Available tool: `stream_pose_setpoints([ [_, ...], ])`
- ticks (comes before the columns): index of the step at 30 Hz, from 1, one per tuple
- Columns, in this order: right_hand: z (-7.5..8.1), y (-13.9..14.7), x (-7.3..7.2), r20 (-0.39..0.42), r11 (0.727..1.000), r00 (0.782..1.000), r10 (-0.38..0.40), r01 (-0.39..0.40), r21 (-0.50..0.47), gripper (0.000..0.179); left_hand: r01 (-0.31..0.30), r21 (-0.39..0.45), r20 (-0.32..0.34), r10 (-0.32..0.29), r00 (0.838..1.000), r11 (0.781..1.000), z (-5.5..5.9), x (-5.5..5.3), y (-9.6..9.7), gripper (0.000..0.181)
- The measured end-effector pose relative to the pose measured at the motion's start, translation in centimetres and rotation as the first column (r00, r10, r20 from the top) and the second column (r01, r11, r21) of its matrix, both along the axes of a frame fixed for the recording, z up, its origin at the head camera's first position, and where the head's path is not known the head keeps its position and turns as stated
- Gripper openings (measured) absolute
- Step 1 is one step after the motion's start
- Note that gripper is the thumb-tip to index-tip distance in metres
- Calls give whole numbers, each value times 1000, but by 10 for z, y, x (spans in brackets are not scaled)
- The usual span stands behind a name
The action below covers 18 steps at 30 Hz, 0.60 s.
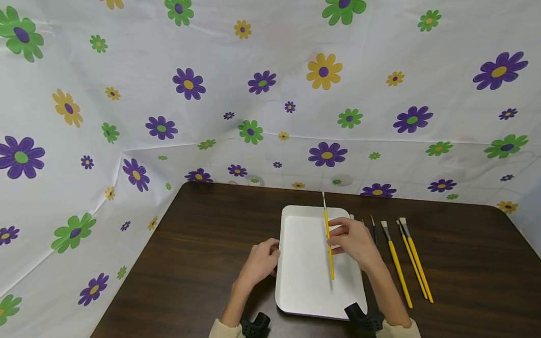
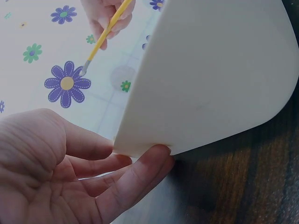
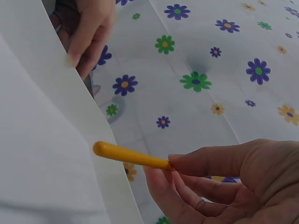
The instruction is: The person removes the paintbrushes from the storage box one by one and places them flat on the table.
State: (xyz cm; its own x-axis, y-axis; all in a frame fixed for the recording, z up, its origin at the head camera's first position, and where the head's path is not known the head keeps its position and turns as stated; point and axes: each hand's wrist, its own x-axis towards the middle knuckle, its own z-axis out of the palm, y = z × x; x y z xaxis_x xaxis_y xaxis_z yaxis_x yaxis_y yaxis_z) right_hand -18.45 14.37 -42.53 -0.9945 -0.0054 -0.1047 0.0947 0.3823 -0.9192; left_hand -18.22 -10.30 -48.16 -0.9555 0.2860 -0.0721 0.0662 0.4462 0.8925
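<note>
A white rectangular tray [image 1: 304, 289] lies on the dark wooden table. At its left side, my left hand [image 1: 260, 260] grips the rim; the left wrist view shows the thumb at the edge and fingertips against the outer wall [image 2: 210, 88]. Over the tray's right half, my right hand [image 1: 356, 241] pinches a thin paintbrush [image 1: 326, 219] between thumb and fingers. The brush has a yellow handle, a silver ferrule and pale bristles pointing toward the back. In the right wrist view the rounded handle end [image 3: 126, 154] points toward the tray.
Right of the tray lie several paintbrushes: a wide yellow-handled one [image 1: 398, 269], two more yellow ones side by side [image 1: 418, 263], and a dark-handled one [image 1: 374, 230] partly behind the right hand. A flowered sheet [image 1: 273, 51] hangs along the back of the wooden table [image 1: 210, 238].
</note>
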Motion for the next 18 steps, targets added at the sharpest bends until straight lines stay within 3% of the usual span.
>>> stream_pose_setpoints([
  [11, 4, 35, 0, -39, 1000, 999, -20, 20, -5, 45, 2, 14, 7, -2, 1000, 1000, 2, 0, 0, 34],
  [18, 7, 50, 1, -22, 999, 999, -45, 45, 14, 46, 3, 0, 2, -3, 1000, 1000, 1, -1, 0, 33],
])
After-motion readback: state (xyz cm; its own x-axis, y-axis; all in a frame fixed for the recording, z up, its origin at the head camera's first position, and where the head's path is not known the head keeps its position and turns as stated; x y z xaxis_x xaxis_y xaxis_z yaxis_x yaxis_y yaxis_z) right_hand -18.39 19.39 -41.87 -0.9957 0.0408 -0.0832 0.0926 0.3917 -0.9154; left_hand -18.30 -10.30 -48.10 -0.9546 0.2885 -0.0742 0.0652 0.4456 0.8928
